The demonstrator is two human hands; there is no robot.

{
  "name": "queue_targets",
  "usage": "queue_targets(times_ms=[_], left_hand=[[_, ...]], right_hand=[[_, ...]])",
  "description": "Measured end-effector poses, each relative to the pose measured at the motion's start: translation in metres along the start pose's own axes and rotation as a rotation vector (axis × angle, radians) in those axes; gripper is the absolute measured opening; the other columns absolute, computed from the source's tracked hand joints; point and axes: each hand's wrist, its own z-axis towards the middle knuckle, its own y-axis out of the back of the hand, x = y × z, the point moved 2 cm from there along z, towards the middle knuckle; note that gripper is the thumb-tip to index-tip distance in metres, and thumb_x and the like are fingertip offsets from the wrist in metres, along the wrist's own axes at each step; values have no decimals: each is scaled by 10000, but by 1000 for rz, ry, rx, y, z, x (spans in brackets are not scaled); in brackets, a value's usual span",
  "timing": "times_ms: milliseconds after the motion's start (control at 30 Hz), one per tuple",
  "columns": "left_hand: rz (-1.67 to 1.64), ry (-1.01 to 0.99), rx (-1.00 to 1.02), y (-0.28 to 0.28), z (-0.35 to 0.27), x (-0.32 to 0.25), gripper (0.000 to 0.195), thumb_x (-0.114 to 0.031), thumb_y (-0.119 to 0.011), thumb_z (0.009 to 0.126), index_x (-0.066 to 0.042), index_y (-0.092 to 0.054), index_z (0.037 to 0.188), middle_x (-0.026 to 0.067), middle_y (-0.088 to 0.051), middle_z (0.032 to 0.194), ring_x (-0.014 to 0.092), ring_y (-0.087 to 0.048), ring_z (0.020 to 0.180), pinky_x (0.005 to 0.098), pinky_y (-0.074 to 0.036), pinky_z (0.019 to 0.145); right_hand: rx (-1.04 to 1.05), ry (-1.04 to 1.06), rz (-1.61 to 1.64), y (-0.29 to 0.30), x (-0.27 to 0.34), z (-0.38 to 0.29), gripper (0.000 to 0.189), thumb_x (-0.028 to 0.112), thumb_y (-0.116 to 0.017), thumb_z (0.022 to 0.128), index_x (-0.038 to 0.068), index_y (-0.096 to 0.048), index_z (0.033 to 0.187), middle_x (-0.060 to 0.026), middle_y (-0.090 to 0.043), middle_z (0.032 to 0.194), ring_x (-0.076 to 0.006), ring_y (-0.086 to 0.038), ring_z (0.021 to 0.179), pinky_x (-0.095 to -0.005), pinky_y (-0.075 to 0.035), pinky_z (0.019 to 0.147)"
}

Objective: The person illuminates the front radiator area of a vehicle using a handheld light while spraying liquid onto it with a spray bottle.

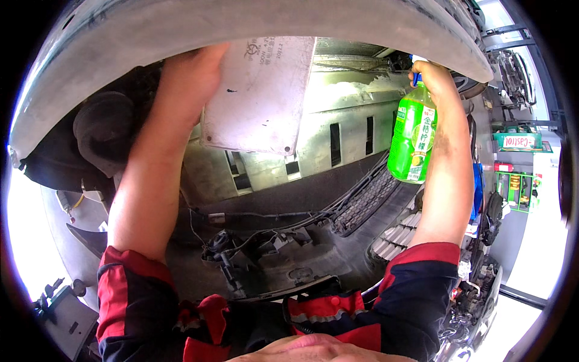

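My left hand (203, 68) grips the left side of a flat, pale rectangular panel (258, 104), which looks like the back of a work lamp. It bears writing and has scuffs and corner screws; my fingers are mostly hidden. Bright light falls on the slotted metal crossbeam (353, 97) of a vehicle behind it. In my right hand (432, 74) is a clear plastic spray bottle (410, 135), held by its blue and white trigger head. Bright green liquid and a printed label show on it. The bottle hangs nearly upright in front of the crossbeam.
A grey curved panel (280, 20) arches over both hands. Below lies a dark bumper cover (325, 258) with a honeycomb grille insert (366, 203) and a wiring harness (271, 215). At far right stand a green Castrol carton (518, 142) and a green rack (514, 192).
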Motion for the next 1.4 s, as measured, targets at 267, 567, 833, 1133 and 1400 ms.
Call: queue_targets(times_ms=[267,567,833,1133,1400], left_hand=[[-272,261,-53,-7,4,-31,402,-229,-569,873,21,-523,1184,128,-523,1237,228,-469,1150,308,-330,977],[-317,299,-59,-5,3,-18,421,-220,-574,870,30,-505,1202,123,-521,1229,216,-473,1134,307,-343,968],[-344,227,-66,-8,1,-16,448,-204,-582,868,28,-481,1238,116,-496,1258,210,-456,1153,302,-332,981],[-370,226,-184,-11,-4,-21,428,-179,-567,872,33,-481,1234,115,-491,1266,207,-450,1165,302,-325,986],[-333,417,-194,-10,3,-20,430,-195,-567,871,38,-487,1224,125,-499,1253,206,-458,1148,300,-336,978]], right_hand=[[-39,-75,69,0,-7,-6,279,74,-517,751,-57,-555,994,-141,-618,844,-217,-618,707,-315,-494,618],[-17,-82,-57,-3,-3,-13,253,117,-518,756,-52,-558,939,-147,-630,775,-205,-604,679,-296,-477,643],[39,-32,4,3,-13,-10,241,116,-517,760,-56,-550,926,-136,-622,755,-198,-593,669,-297,-473,619],[-11,-5,51,-2,-6,-16,256,127,-510,760,-44,-551,946,-128,-619,753,-184,-588,672,-301,-475,621],[-30,-2,-30,-3,-6,-16,233,146,-511,760,-18,-564,917,-104,-615,738,-164,-572,662,-287,-458,626]])
